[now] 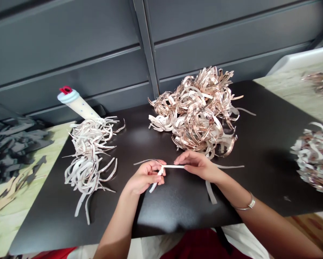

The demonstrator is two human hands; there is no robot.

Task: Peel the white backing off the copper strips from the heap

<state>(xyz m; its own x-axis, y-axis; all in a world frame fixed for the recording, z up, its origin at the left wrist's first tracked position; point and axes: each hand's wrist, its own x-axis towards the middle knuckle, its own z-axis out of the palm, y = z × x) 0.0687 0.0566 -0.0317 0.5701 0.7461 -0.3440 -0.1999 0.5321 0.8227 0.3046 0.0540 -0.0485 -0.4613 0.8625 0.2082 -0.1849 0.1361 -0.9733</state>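
Strip (174, 166): narrow and white, drawn nearly straight between the two hands, above the near middle of the desk (145, 138).
Left hand (147, 176): grasping the strip's left end between thumb and fingers; a short white tail (153, 187) slants down from the pinch, and a thin, curved sliver (145, 162) sticks out leftward behind the fingers.
Right hand (197, 166): palm down, fingers curved, thumb at the strip; whether it pinches firmly I cannot tell.
Bracelet (250, 205): silvery, around the right wrist.
Loose ends: one pale length (231, 166) reaches out rightward past the right wrist, another (211, 192) shows below it.
Big pile (201, 111): coppery and white curls, heaped just beyond the right hand.
Small pile (90, 151): mostly white curls, left of the left hand.
Bottle (80, 106): pale, lid light blue with a red top, behind the small pile.
Right end: a bunch (314, 158) of white and shiny strips; further off, a pale surface (282, 84) with more shiny pieces (321, 81).
Left end: dark grey scraps (13, 147) and tan pieces (10, 190) on a greenish surface (55, 151).
Back: grey panels (96, 43) behind the desk.
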